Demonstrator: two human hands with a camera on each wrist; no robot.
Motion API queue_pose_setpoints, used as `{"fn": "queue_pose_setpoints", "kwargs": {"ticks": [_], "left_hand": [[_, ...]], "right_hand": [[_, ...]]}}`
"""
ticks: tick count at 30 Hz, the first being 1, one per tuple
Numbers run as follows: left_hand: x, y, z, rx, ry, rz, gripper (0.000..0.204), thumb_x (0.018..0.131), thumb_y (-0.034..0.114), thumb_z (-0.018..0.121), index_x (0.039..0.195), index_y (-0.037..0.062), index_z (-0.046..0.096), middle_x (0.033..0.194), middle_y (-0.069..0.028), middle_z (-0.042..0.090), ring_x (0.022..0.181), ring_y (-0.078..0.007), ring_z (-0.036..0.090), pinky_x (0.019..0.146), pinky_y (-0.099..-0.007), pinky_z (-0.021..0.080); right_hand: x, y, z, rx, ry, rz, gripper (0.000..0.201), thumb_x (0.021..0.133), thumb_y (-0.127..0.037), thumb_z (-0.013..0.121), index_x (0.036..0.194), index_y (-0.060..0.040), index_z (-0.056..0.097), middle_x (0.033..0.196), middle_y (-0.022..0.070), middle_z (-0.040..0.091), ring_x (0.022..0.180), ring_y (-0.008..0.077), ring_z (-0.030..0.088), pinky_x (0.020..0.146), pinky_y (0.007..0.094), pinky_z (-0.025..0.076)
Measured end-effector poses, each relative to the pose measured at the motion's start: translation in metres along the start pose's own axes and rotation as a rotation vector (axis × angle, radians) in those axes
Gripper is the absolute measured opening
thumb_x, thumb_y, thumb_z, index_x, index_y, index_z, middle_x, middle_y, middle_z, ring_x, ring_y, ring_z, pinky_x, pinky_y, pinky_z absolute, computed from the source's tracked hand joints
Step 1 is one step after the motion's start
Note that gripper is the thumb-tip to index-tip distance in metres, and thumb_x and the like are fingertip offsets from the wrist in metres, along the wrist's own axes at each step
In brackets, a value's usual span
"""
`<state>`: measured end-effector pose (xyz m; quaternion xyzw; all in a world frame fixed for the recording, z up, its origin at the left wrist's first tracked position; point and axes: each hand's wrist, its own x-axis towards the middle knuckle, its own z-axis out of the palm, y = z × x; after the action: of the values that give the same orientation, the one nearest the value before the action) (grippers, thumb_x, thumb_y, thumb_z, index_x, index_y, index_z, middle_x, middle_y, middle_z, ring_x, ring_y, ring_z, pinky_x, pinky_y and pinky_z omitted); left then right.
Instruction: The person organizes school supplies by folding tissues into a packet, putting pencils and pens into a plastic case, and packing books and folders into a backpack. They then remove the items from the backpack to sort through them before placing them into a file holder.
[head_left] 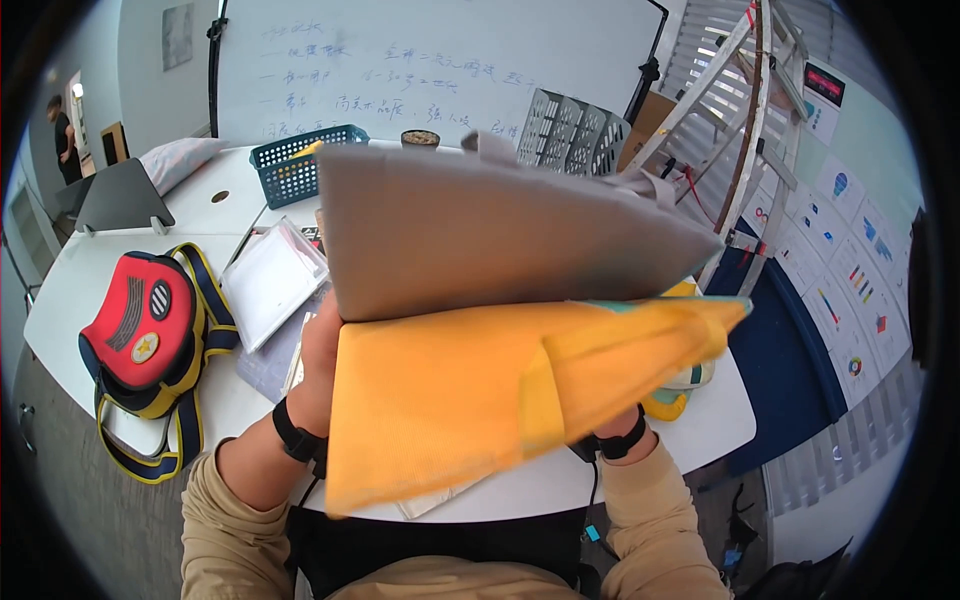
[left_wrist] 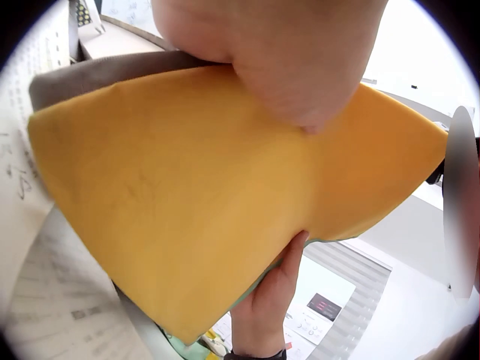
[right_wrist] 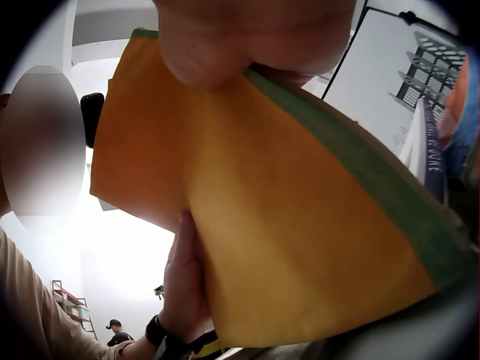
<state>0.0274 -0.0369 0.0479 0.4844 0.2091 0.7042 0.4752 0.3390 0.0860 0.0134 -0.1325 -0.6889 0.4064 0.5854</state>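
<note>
A yellow felt-like bag (head_left: 440, 400) with a strap handle and green edging is held up in front of the chest. Directly above it in the head view lies a grey panel (head_left: 500, 235) of similar cloth, with straps at its far edge. My left hand (head_left: 318, 350) grips the bag's left side, its fingers hidden by the cloth. On the opposite side my right hand (left_wrist: 266, 304) holds the bag, thumb lying along the yellow face; in the head view the bag hides most of that hand. The left wrist view shows the yellow face slightly creased between both hands.
A red and navy bag (head_left: 140, 320) lies at the left of the white table (head_left: 215, 165), beside a clear plastic case (head_left: 275, 280). Further back are a teal basket (head_left: 305, 160), a laptop (head_left: 125, 195) and grey file holders (head_left: 570, 135). A stepladder (head_left: 740, 120) stands right.
</note>
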Motion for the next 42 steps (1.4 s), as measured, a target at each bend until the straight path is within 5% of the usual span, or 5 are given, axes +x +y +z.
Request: {"fn": "queue_pose_setpoints", "kwargs": {"ticks": [11, 20, 24, 31, 42], "left_hand": [[0.003, -0.015, -0.033, 0.701, 0.0, 0.314, 0.023, 0.113, 0.005, 0.07, 0.134, -0.0024, 0.075, 0.114, -0.0048, 0.085, 0.093, -0.0099, 0.077, 0.083, -0.0285, 0.064], [0.014, -0.006, -0.004, 0.406, 0.095, 0.062, 0.033, 0.118, 0.008, 0.062, 0.149, -0.0016, 0.059, 0.139, -0.0088, 0.075, 0.123, -0.0109, 0.071, 0.106, -0.0308, 0.058], [0.009, -0.017, -0.011, 0.571, -0.03, 0.567, 0.039, 0.116, 0.017, 0.069, 0.148, -0.0025, 0.059, 0.136, -0.0095, 0.076, 0.118, -0.0141, 0.074, 0.102, -0.0297, 0.059], [0.017, 0.004, -0.017, 0.067, 0.176, -0.401, 0.037, 0.121, 0.017, 0.06, 0.151, -0.0037, 0.062, 0.134, -0.0094, 0.079, 0.113, -0.0145, 0.078, 0.097, -0.033, 0.064], [0.015, 0.003, -0.003, 0.24, 0.109, -0.14, 0.042, 0.122, 0.014, 0.056, 0.161, -0.0026, 0.05, 0.149, -0.0117, 0.069, 0.129, -0.014, 0.07, 0.11, -0.032, 0.057]], "right_hand": [[-0.002, -0.015, -0.001, 0.083, -0.018, 0.126, 0.039, 0.117, -0.021, 0.07, 0.15, -0.0003, 0.065, 0.142, 0.0076, 0.074, 0.127, 0.0179, 0.071, 0.112, 0.0367, 0.055], [0.004, -0.025, -0.006, 0.181, -0.006, 0.221, 0.039, 0.117, -0.02, 0.068, 0.151, -0.0007, 0.066, 0.141, 0.0078, 0.075, 0.126, 0.018, 0.072, 0.109, 0.0367, 0.057], [0.01, -0.032, -0.001, 0.237, 0.002, 0.3, 0.039, 0.117, -0.019, 0.068, 0.151, -0.0009, 0.066, 0.14, 0.0079, 0.076, 0.125, 0.018, 0.073, 0.108, 0.0367, 0.058], [0.063, -0.042, 0.02, 0.054, 0.01, 0.621, 0.042, 0.121, -0.022, 0.062, 0.155, 0.0017, 0.065, 0.138, 0.007, 0.079, 0.121, 0.0136, 0.075, 0.103, 0.031, 0.058], [0.068, -0.074, 0.012, 0.08, -0.137, 0.648, 0.049, 0.117, -0.018, 0.071, 0.16, 0.0011, 0.06, 0.15, 0.008, 0.073, 0.131, 0.0158, 0.072, 0.112, 0.0333, 0.056]]}}
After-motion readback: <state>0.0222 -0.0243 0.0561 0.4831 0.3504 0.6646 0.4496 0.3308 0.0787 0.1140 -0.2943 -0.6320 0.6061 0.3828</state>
